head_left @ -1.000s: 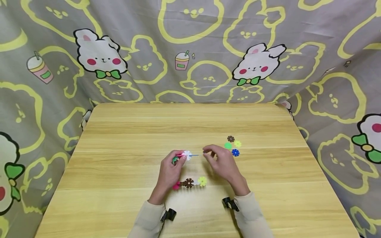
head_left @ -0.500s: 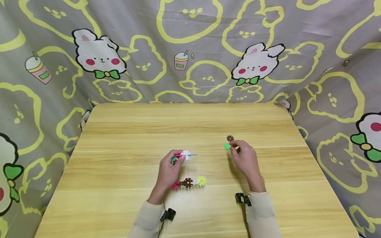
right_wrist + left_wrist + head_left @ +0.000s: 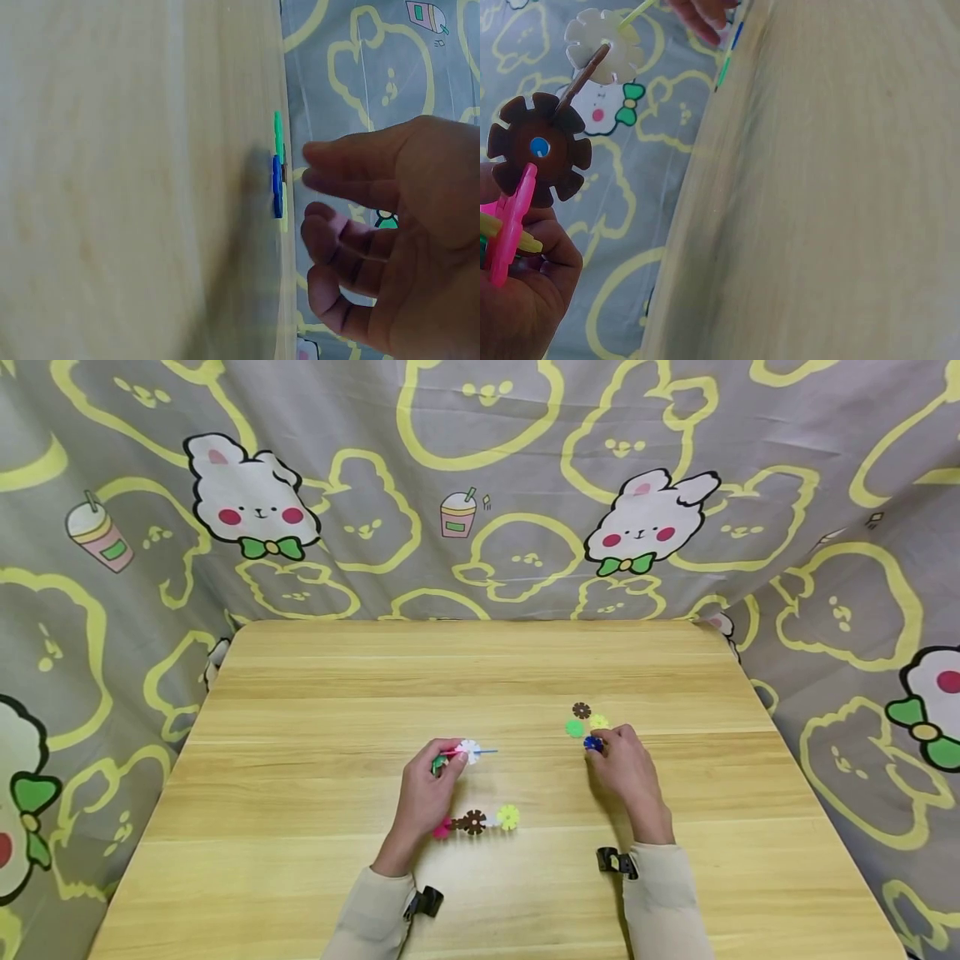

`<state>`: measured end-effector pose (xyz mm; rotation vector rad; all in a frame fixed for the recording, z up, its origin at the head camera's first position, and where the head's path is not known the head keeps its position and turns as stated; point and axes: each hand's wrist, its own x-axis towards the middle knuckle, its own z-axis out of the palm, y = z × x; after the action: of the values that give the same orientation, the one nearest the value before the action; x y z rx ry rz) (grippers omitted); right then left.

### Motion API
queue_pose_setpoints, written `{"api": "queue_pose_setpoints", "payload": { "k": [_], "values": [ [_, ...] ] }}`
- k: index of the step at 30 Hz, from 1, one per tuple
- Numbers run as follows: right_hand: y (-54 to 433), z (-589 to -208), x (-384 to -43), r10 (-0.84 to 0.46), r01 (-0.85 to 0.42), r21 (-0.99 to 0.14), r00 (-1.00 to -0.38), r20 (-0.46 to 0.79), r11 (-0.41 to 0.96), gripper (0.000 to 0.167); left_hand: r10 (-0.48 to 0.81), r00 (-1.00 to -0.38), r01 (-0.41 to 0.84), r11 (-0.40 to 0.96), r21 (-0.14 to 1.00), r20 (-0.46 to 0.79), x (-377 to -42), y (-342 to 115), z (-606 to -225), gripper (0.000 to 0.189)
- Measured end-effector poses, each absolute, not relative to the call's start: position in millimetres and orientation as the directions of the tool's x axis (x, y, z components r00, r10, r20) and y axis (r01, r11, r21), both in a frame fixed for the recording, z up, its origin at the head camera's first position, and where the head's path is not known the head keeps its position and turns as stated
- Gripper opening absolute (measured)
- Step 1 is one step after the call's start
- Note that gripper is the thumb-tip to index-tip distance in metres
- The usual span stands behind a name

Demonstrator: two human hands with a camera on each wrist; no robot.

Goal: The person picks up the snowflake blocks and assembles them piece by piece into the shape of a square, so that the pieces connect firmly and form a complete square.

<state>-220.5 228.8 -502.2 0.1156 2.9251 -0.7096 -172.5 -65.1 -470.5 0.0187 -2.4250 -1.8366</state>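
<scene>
In the head view my left hand (image 3: 427,789) pinches a small build of slotted plastic snowflake discs, its white disc (image 3: 470,752) facing up, with blue, pink and green ones joined. A joined row lies below that hand: pink disc (image 3: 442,828), brown disc (image 3: 474,822), white piece and yellow disc (image 3: 508,817). The left wrist view has this row's brown disc (image 3: 564,169) in front of the hand. My right hand (image 3: 630,777) hovers over the loose blue disc (image 3: 592,744). In the right wrist view its relaxed fingers stand apart from the blue disc (image 3: 277,187).
Beyond the right hand lie a loose green disc (image 3: 574,728), a brown disc (image 3: 581,711) and a yellow disc (image 3: 599,721). They rest on a wooden table (image 3: 337,693). A patterned curtain (image 3: 360,410) hangs around the table's far side and both ends.
My right hand has moved right from beside the held build to the loose discs, then slightly nearer, so it now hovers over the blue one. The left hand stays almost still.
</scene>
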Motion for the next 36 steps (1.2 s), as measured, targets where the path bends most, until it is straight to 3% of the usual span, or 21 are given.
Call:
{"api": "queue_pose_setpoints", "payload": {
  "k": [9,20,26,31,36],
  "values": [
    [232,-506,-223,0.052,0.134,-0.397,-0.977,-0.209,0.908,0.042,-0.071,-0.995,0.042,0.273,0.961,0.063,-172,-66,-470,0.017],
    [231,-509,-225,0.039,0.090,-0.423,-0.991,-0.127,0.902,0.025,-0.069,-0.996,0.043,0.273,0.961,0.064,-173,-65,-472,0.018],
    [230,-506,-226,0.007,0.083,-0.416,-0.983,-0.182,0.905,0.034,-0.074,-0.995,0.042,0.273,0.961,0.064,-173,-65,-472,0.017],
    [229,-505,-224,-0.032,0.048,-0.399,-0.981,-0.192,0.916,0.027,-0.070,-0.995,0.042,0.272,0.961,0.064,-172,-65,-472,0.018],
    [221,-503,-221,-0.066,0.017,-0.473,-0.985,-0.159,0.881,0.026,-0.068,-0.995,0.050,0.276,0.960,0.071,-172,-65,-471,0.018]
  ]
}}
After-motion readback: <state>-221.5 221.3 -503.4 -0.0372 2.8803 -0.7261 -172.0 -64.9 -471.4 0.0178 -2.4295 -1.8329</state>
